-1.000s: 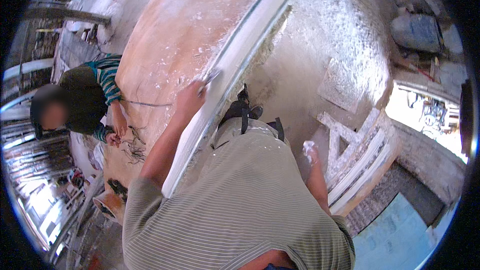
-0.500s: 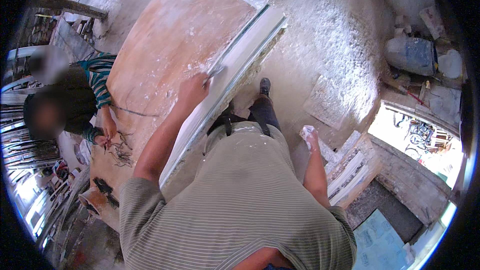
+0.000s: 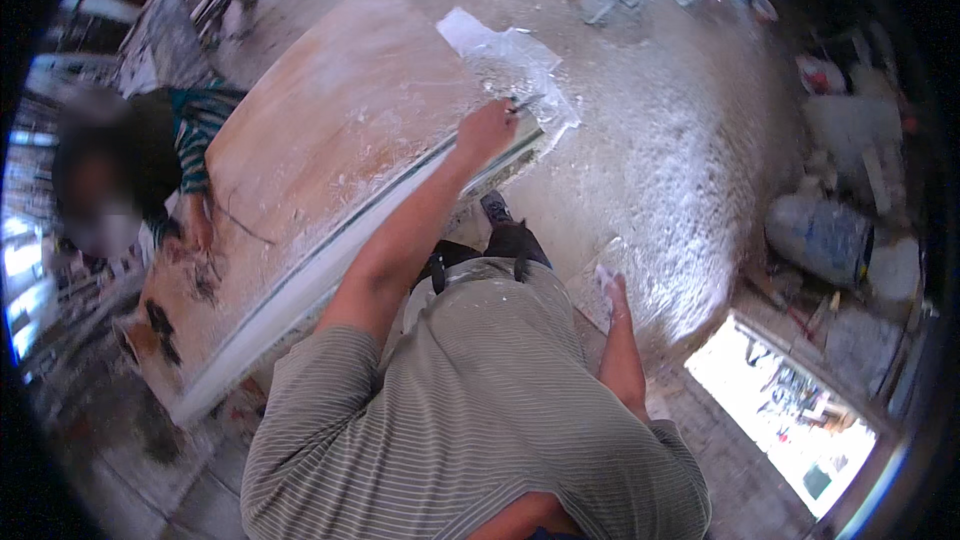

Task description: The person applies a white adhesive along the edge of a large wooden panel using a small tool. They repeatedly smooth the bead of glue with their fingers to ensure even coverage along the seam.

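My left hand (image 3: 488, 130), arm stretched forward, is closed round a small metal-bladed scraper (image 3: 524, 103). Its blade is near the far end of a long white plaster moulding (image 3: 280, 315), which lies along the near edge of a brown, white-smeared tabletop (image 3: 330, 110). Wet-looking white plaster (image 3: 510, 65) covers the table's far corner beside the blade. My right hand (image 3: 612, 286) hangs low at my right side, away from the table. White paste coats its fingers, which look loosely apart with nothing visible in them.
At the table's left side, another person's hand (image 3: 200, 230) rests by a tangle of dark fibres (image 3: 205, 285). A blue-and-white barrel (image 3: 820, 235) lies on the right among debris. White powder covers the floor (image 3: 660, 160). A bright opening (image 3: 785, 410) is at lower right.
My left hand has moved forward and right along the moulding with the scraper, to its far end. The whole view has shifted. My right hand stays low at my side.
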Demonstrator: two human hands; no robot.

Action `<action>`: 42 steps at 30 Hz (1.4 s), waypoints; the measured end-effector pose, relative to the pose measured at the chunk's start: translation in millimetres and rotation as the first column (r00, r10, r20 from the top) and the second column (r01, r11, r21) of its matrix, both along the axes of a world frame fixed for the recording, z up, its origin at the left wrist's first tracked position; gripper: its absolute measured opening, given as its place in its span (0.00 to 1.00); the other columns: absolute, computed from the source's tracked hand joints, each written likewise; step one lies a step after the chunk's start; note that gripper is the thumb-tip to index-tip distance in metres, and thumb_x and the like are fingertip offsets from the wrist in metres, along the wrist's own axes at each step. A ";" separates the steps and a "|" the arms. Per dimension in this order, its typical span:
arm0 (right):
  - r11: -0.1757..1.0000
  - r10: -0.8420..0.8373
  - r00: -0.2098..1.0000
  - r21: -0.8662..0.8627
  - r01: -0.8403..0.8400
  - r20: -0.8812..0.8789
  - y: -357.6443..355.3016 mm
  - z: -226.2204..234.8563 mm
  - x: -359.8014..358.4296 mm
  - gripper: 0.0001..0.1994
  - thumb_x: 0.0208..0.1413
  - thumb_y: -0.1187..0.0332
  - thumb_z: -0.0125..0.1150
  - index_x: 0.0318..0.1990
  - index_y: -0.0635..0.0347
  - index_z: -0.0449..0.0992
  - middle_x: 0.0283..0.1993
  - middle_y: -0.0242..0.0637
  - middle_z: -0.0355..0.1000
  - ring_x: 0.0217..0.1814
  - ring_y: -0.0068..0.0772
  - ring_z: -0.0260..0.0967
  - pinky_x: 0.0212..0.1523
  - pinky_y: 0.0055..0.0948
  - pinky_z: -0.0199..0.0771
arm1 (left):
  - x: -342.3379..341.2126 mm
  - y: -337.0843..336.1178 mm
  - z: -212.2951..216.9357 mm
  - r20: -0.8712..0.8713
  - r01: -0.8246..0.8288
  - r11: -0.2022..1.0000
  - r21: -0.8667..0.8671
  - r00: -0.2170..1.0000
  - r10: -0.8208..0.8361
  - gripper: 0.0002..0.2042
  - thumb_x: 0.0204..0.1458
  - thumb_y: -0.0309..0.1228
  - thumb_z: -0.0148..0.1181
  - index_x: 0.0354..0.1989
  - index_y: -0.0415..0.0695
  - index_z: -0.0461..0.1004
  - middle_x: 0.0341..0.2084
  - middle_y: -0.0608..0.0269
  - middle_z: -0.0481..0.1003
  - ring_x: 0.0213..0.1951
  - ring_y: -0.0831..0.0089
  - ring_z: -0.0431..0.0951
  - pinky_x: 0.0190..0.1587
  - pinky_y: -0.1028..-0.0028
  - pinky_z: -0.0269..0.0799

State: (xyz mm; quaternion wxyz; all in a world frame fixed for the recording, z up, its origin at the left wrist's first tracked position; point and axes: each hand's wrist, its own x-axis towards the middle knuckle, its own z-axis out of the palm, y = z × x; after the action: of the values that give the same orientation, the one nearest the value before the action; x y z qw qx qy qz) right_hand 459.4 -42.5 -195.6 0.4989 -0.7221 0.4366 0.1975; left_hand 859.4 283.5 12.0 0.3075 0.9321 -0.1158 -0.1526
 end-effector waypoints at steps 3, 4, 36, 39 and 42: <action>0.967 0.019 0.974 0.245 -0.076 0.227 37.5 126.0 162.9 0.30 0.63 0.51 0.52 0.66 0.61 0.61 0.62 0.43 0.67 0.62 0.38 0.64 0.58 0.38 0.68 | -34.1 -15.0 -2.8 -0.141 -0.097 0.943 -0.319 0.989 0.054 0.17 0.58 0.40 0.52 0.53 0.48 0.69 0.47 0.51 0.74 0.47 0.54 0.76 0.49 0.59 0.71; 0.862 -0.157 0.941 0.506 -0.017 0.299 51.9 143.5 200.2 0.33 0.63 0.50 0.50 0.69 0.61 0.55 0.59 0.44 0.68 0.63 0.41 0.63 0.61 0.41 0.65 | -45.1 -25.2 -7.8 -0.120 -0.080 0.903 -0.422 0.992 0.031 0.16 0.59 0.38 0.51 0.53 0.48 0.69 0.47 0.52 0.74 0.48 0.56 0.75 0.49 0.60 0.71; -0.141 0.941 -0.206 -0.241 -0.960 0.267 344.0 181.3 393.9 0.19 0.53 0.63 0.64 0.52 0.58 0.77 0.36 0.43 0.79 0.38 0.33 0.74 0.46 0.34 0.72 | -634.8 -32.6 -192.1 -0.400 -0.571 0.143 0.809 -0.355 0.845 0.16 0.58 0.43 0.48 0.47 0.54 0.78 0.50 0.61 0.75 0.49 0.59 0.77 0.48 0.57 0.71; -0.209 0.925 -0.299 -0.345 -0.915 0.234 392.3 174.3 362.1 0.18 0.53 0.64 0.62 0.50 0.62 0.77 0.38 0.48 0.78 0.40 0.41 0.75 0.46 0.39 0.73 | -627.9 18.6 -199.0 -0.446 -0.569 0.174 0.804 -0.383 0.809 0.14 0.57 0.41 0.50 0.47 0.56 0.77 0.49 0.63 0.74 0.50 0.62 0.76 0.47 0.57 0.70; -0.277 0.891 -0.430 -0.577 -0.768 0.144 454.0 149.3 320.5 0.17 0.52 0.63 0.62 0.40 0.71 0.76 0.36 0.64 0.73 0.44 0.63 0.72 0.45 0.49 0.71 | -613.2 62.0 -170.5 -0.339 -0.527 0.089 0.845 -0.401 0.851 0.13 0.57 0.40 0.52 0.48 0.56 0.76 0.46 0.65 0.75 0.48 0.63 0.76 0.46 0.60 0.70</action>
State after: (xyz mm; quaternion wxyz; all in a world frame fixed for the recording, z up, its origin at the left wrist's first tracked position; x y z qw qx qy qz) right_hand 780.0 411.5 -46.3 0.1583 -0.8345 -0.4702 0.2398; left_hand 246.2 345.5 -158.4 0.1761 0.5337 0.7347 -0.3800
